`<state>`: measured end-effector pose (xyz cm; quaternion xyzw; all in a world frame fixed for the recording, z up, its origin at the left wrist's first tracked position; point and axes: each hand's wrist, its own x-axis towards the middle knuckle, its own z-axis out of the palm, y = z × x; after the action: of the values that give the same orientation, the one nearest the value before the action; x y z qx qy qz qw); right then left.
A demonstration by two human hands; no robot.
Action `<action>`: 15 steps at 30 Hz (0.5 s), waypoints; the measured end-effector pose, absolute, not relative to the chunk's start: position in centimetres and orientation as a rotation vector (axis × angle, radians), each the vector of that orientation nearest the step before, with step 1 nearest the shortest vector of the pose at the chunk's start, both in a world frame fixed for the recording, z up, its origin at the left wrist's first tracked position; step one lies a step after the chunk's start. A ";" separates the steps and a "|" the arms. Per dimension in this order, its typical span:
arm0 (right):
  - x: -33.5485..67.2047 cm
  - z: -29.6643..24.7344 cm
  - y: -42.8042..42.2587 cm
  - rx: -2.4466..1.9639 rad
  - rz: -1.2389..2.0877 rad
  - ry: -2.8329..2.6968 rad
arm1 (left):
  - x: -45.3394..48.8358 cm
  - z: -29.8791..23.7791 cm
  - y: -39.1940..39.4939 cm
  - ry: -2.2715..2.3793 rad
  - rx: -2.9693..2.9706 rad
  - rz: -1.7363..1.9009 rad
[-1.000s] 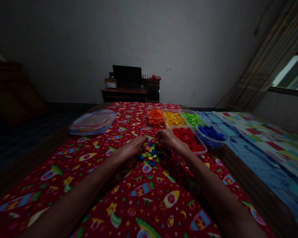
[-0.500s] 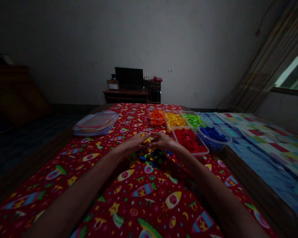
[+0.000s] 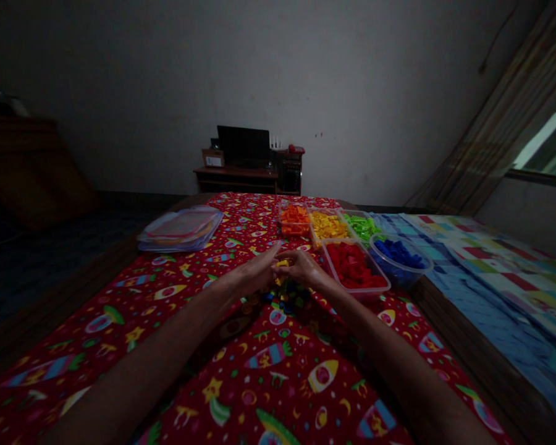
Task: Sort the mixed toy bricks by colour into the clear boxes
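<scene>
Two hands meet at frame ctr: left hand (image 3: 254,273) & right hand (image 3: 302,267), fingers narrowed, both pinching a yellow brick (image 3: 282,264) just above the brick pile (image 3: 288,296) on the counter (image 3: 176,321). Red tray (image 3: 358,267) just right of them; lids (image 3: 180,227) upper left.

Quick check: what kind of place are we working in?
Probably a dim room in a home: a rocket-print cloth spread out, a low desk with a monitor at the back, and a curtain beside a window on the right.
</scene>
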<state>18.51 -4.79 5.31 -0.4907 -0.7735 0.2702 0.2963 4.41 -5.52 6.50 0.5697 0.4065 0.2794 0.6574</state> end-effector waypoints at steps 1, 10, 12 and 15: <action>18.6 5.3 -4.8 -1.303 0.723 -2.043 | 4.2 6.7 -5.5 0.932 1.285 0.624; 21.1 6.3 -3.3 -1.391 0.761 -1.795 | 2.2 8.5 -5.1 1.051 1.254 0.826; 23.0 7.5 -2.1 -1.386 0.716 -1.728 | 1.7 8.8 -5.1 1.082 1.334 0.843; 26.1 10.1 0.0 -1.491 0.498 -1.697 | 1.0 9.4 -5.2 1.099 1.423 0.800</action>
<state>26.07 0.03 10.14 -0.5899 -0.6717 0.1970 0.4025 0.96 -5.17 9.44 0.6020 0.4649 0.3385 0.5539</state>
